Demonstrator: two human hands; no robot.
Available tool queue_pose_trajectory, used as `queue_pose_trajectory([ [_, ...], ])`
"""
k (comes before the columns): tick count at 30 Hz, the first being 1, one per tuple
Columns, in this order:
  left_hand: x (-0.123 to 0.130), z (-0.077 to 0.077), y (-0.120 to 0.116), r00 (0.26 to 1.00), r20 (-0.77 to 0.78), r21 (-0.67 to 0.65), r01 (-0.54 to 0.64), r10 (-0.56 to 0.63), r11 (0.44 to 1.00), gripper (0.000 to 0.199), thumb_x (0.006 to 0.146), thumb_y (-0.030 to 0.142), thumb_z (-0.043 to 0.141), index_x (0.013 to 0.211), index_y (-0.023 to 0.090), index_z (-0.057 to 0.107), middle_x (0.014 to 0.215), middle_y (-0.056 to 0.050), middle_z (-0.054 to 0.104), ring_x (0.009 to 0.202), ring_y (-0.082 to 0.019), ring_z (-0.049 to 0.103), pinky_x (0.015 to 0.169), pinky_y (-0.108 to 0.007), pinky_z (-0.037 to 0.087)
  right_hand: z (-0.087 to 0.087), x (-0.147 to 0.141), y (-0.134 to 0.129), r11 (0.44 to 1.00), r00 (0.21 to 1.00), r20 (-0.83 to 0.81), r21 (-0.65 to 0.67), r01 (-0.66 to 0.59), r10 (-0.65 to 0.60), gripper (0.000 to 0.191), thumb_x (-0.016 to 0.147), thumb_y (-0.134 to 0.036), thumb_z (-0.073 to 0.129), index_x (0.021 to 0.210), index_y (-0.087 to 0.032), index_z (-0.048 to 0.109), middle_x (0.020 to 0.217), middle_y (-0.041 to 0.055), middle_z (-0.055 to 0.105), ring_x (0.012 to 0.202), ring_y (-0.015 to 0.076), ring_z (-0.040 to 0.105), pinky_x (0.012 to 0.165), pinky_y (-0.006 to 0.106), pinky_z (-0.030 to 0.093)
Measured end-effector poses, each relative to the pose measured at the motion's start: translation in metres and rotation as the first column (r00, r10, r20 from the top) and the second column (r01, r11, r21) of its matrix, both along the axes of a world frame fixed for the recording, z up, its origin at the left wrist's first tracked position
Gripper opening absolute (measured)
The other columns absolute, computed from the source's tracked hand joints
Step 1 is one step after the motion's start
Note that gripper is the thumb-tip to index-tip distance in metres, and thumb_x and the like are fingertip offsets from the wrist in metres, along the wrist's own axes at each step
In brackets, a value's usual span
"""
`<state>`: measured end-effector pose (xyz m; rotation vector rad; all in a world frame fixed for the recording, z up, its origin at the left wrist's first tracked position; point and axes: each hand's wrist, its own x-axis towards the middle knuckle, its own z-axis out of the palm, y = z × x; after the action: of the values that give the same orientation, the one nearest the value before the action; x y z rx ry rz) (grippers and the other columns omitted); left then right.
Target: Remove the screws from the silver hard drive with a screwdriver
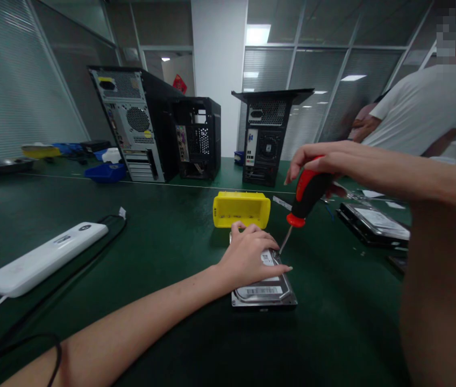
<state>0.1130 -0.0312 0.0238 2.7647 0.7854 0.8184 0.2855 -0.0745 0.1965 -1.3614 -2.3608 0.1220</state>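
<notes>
A silver hard drive (264,295) with white labels lies flat on the green table. My left hand (250,255) is laid across its upper part, fingers over the far edge and thumb stretched along the right side, gripping it. Above and to the right, my right hand (325,161) is closed round the red and black handle of a screwdriver (306,193). The tilted shaft runs down to the drive's right edge, close to my left fingers. Whether the tip sits in a screw is too small to tell. Just behind the drive is a yellow plastic bin (241,220).
More hard drives (375,223) are stacked at the right. A white power strip (44,258) with black cables lies left. Computer cases (157,129), one more case (266,140) and a blue bin (105,172) stand at the back. Another person (433,107) is at the right.
</notes>
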Motion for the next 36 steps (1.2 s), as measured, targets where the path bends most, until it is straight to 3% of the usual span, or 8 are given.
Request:
queue_pose_trajectory([
  [3, 0.000, 0.000, 0.000, 1.000, 0.006, 0.000, -0.002, 0.002, 1.000, 0.042, 0.079, 0.059, 0.060, 0.096, 0.022, 0.068, 0.105, -0.001, 0.070, 0.099, -0.025, 0.056, 0.086, -0.046, 0.024, 0.002, 0.001, -0.004, 0.992, 0.997, -0.065, -0.117, -0.047, 0.040, 0.033, 0.089, -0.041, 0.038, 0.092, -0.019, 0.061, 0.102, 0.0072, 0.062, 0.085, 0.0189, 0.059, 0.068, 0.028, 0.049],
  [10, 0.000, 0.001, -0.001, 1.000, 0.010, -0.001, -0.002, 0.002, 1.000, 0.042, 0.078, 0.059, 0.061, 0.095, 0.021, 0.069, 0.105, -0.001, 0.070, 0.099, -0.025, 0.056, 0.086, -0.046, 0.025, -0.002, 0.001, 0.008, 0.998, 0.999, -0.026, -0.036, 0.045, -0.046, 0.036, 0.089, -0.049, 0.042, 0.093, -0.019, 0.062, 0.082, 0.0032, 0.063, 0.066, 0.0127, 0.057, 0.057, 0.024, 0.044],
  [19, 0.000, 0.002, -0.001, 1.000, -0.009, -0.004, -0.001, 0.001, 1.000, 0.043, 0.079, 0.060, 0.060, 0.096, 0.021, 0.068, 0.106, -0.002, 0.070, 0.100, -0.026, 0.055, 0.086, -0.047, 0.026, -0.005, -0.013, 0.011, 0.961, 0.987, 0.093, 0.253, 0.106, -0.134, 0.039, 0.085, -0.048, 0.047, 0.075, -0.016, 0.066, 0.061, 0.0023, 0.057, 0.051, 0.0100, 0.046, 0.051, 0.027, 0.033],
  [26, 0.000, 0.001, 0.000, 1.000, -0.013, -0.010, -0.003, 0.002, 1.000, 0.044, 0.079, 0.061, 0.058, 0.096, 0.021, 0.068, 0.108, -0.001, 0.069, 0.101, -0.026, 0.055, 0.087, -0.047, 0.026, -0.010, -0.019, 0.018, 0.912, 0.938, 0.139, 0.318, 0.260, -0.316, 0.050, 0.088, -0.054, 0.035, 0.070, -0.016, 0.061, 0.063, 0.0059, 0.056, 0.051, 0.0128, 0.043, 0.054, 0.031, 0.029],
  [30, 0.000, 0.002, -0.001, 1.000, -0.020, -0.026, -0.007, 0.006, 1.000, 0.047, 0.079, 0.063, 0.055, 0.097, 0.022, 0.068, 0.108, -0.001, 0.069, 0.101, -0.026, 0.055, 0.089, -0.048, 0.025, -0.011, -0.006, 0.020, 0.912, 0.922, 0.151, 0.271, 0.309, -0.357, 0.041, 0.086, -0.053, 0.038, 0.088, -0.017, 0.058, 0.072, 0.0070, 0.057, 0.057, 0.0163, 0.048, 0.055, 0.032, 0.032],
  [36, 0.000, 0.004, -0.002, 0.999, -0.038, -0.024, -0.018, 0.017, 1.000, 0.044, 0.080, 0.061, 0.057, 0.098, 0.023, 0.068, 0.109, -0.001, 0.069, 0.102, -0.027, 0.055, 0.090, -0.048, 0.026, -0.007, 0.004, 0.015, 0.992, 0.991, 0.046, 0.026, 0.125, -0.126, 0.029, 0.087, -0.045, 0.045, 0.100, -0.020, 0.050, 0.086, 0.0058, 0.059, 0.067, 0.0168, 0.053, 0.056, 0.030, 0.040],
])
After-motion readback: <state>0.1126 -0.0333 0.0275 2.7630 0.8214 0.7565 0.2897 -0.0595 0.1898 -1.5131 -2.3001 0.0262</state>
